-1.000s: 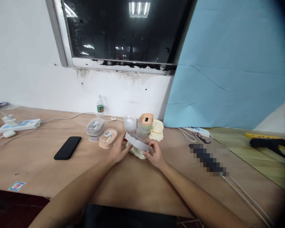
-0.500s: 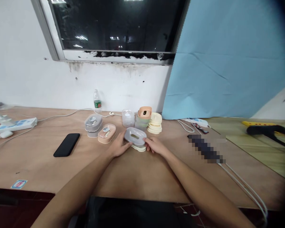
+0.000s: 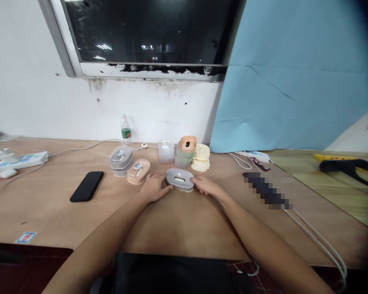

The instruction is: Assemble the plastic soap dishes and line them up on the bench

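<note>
Grey oval tray [image 3: 180, 174] sits on brown tabletop [image 3: 171, 228] in front of clear cups [image 3: 166, 154]. Left hand [image 3: 154, 188] at tray's left end, thumb spread from fingers; right hand [image 3: 206, 185] at opposite end, fingers curled, cannot tell whether pinching rim. Peach box [image 3: 136, 174] just beside left hand; cream lids [image 3: 200, 158] stacked beyond right hand.

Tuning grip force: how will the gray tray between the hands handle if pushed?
The gray tray looks like thin molded plastic: probably light, fairly stiff. Low and wide on the table, it would likely slide before tipping. Its smooth surface may feel slippery.
</note>
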Demonstrator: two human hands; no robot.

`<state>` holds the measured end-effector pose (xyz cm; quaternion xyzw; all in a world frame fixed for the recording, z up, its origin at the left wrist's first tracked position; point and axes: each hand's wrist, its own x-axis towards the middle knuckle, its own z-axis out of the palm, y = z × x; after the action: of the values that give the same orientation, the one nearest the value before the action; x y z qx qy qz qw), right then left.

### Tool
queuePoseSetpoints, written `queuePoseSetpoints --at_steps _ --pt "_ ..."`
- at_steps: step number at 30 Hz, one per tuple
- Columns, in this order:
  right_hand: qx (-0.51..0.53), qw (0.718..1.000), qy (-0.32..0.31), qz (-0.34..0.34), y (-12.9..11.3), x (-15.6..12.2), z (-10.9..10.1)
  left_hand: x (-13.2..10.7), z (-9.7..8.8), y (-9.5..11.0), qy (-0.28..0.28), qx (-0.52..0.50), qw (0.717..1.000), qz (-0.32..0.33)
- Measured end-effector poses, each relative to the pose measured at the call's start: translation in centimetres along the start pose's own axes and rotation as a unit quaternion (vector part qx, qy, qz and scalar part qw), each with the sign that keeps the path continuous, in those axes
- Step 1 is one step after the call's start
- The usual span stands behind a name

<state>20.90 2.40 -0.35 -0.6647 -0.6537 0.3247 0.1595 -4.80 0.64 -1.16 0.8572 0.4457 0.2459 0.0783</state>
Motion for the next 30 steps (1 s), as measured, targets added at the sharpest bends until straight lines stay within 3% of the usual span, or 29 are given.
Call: queuePoseSetpoints --at_steps 4,8,13,17,19,25,30 --pt "-0.062 0.993 0.076 -0.058 0.7 1.1 0.6 0.1 0.3 0.0 -0.010 0.023 1.000 -0.002" --pt "-0.125 0.983 0.116 -0.068 0.4 1.0 0.5 0.3 0.2 0.0 -0.001 0.025 1.000 -0.008" --pt "-0.164 0.937 0.261 -0.163 -3.0 0.6 0.4 0.3 0.1 0.3 0.043 0.017 0.999 -0.001" --pt "-0.162 0.896 0.276 -0.306 -7.5 2.5 1.2 0.0 0.5 0.1 -0.003 0.021 0.999 0.030" --pt "-0.178 0.883 0.276 -0.336 -9.4 4.1 1.6 -0.1 0.6 -0.1 -0.025 0.033 0.998 0.038" --pt "-0.233 0.901 0.232 -0.283 -11.0 8.6 2.2 -0.1 0.1 -0.1 -0.016 0.035 0.999 0.034" --pt "-0.218 0.892 0.253 -0.306 -10.7 9.1 2.5 0.0 0.3 0.1 0.002 0.027 0.999 0.026"
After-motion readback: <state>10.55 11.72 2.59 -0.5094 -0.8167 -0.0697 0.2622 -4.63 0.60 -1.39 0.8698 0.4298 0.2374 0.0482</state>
